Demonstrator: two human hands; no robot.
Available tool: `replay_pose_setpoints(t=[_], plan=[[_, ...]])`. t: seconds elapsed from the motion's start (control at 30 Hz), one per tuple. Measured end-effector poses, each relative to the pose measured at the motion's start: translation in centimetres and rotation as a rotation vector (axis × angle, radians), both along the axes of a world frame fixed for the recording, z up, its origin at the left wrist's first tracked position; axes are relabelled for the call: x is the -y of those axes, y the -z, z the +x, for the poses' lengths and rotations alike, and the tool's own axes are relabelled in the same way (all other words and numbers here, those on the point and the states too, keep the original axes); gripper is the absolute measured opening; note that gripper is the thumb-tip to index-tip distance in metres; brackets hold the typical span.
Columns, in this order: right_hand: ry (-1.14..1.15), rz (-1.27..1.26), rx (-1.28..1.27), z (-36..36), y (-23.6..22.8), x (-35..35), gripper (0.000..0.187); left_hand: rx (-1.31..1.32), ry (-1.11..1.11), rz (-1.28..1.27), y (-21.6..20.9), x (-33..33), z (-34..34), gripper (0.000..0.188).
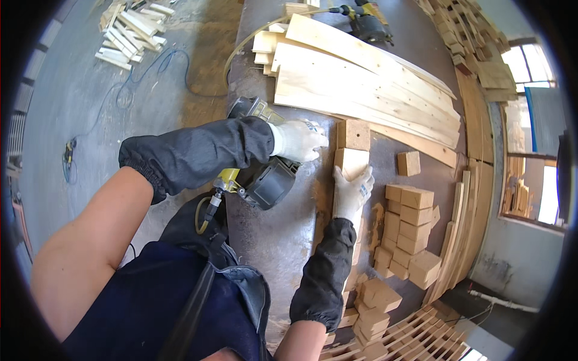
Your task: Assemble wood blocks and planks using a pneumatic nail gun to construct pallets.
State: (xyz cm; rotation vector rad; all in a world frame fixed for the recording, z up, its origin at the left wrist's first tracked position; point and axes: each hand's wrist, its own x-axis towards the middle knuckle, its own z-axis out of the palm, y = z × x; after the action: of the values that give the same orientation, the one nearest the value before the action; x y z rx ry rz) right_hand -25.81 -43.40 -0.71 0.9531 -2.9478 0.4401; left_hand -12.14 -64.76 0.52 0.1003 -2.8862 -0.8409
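Observation:
My right hand (354,191), in a white glove, lies over a light wooden piece (351,160), thumb on its left side and fingers on its right. Just beyond it stands a wooden block (353,135) with a small dark hole in its face. My left hand (302,139), also gloved, is left of the blocks with its fingers curled; whatever it may hold is hidden. Under my left forearm sits a yellow and black air nail gun (268,183), a hose at its end and its handle mostly covered by the sleeve.
Long pale boards (361,84) lie stacked across the far table (271,240), a second nail gun (370,27) behind them. Stacked blocks (415,216) and one loose block (409,163) stand to the right. Wood strips (129,33) and a blue hose (186,72) lie on the left floor.

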Motion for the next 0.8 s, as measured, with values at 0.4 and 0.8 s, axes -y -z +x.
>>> replay_pose_setpoints(t=[0.4,0.8], plan=[[-0.079,0.018,0.052,2.2,-0.5,-2.4,0.105,0.278,0.125,0.081,0.2,-2.5,-5.7,0.027],[0.011,0.109,0.121,1.2,-0.7,-1.1,0.107,0.185,0.033,0.209,2.9,-3.3,-6.9,0.018]])
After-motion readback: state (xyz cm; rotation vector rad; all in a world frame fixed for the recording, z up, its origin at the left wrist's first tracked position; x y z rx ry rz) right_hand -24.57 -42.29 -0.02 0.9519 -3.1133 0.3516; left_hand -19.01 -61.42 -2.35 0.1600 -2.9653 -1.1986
